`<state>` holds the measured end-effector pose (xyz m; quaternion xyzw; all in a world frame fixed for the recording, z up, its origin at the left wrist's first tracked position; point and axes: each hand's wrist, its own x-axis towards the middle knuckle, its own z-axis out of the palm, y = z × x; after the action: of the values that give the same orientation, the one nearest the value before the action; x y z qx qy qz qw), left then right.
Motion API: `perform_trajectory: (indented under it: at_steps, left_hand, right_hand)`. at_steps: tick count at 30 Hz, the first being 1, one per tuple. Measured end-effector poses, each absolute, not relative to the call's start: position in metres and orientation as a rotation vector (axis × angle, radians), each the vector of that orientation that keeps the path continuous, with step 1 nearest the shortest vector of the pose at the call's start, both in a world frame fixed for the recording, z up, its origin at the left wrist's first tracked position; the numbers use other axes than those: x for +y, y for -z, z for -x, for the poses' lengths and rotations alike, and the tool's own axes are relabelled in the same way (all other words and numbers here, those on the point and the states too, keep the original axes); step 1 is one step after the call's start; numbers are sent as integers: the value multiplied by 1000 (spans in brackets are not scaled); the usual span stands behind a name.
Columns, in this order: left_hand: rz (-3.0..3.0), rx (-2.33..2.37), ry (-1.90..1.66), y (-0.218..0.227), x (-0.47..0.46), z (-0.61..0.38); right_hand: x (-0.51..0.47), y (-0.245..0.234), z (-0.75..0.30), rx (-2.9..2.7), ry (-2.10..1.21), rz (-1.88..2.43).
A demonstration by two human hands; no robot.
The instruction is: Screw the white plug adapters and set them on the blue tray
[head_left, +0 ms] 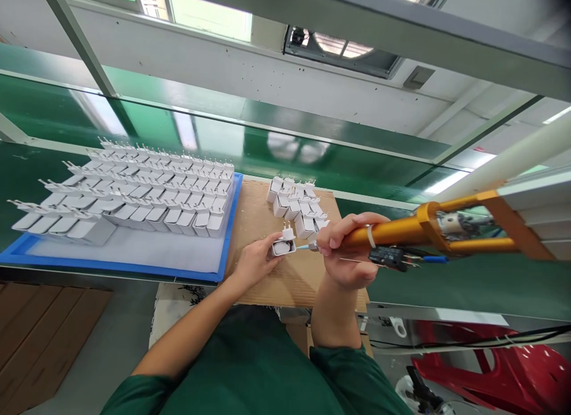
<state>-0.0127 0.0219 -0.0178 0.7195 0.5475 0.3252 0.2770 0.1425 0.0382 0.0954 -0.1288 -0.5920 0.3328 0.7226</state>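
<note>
My left hand [256, 261] is closed around a small white plug charger case [284, 247], its open side facing up and its two-pin plug lid raised at the far edge. My right hand [350, 245] grips an orange cylindrical tool [392, 232] with a small black switch [387, 257] strapped along its side. The tool's pale blue tip [304, 247] points left and reaches the right edge of the case; whether it touches cannot be made out. Just beyond my hands, several more white charger cases [292, 204] stand grouped on a cardboard sheet [259, 213].
To the left, a blue-rimmed tray [134, 271] holds rows of white charger cases [151, 195]. A green bench [446, 278] runs beneath everything. Metal frame bars [75, 40] cross overhead. At lower right is a red plastic chair [504, 367]; cardboard boxes [40, 332] lie at lower left.
</note>
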Motion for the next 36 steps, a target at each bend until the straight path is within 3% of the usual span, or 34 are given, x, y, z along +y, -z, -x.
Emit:
perform_trajectory:
  at_steps: [12, 36]
  left_hand:
    - [-2121, 1372, -1071, -11, 5, 21]
    - [-2087, 1384, -1078, -13, 2, 25]
  right_hand:
    - [34, -97, -143, -1331, -770, 288]
    - [39, -95, -140, -1364, -727, 287]
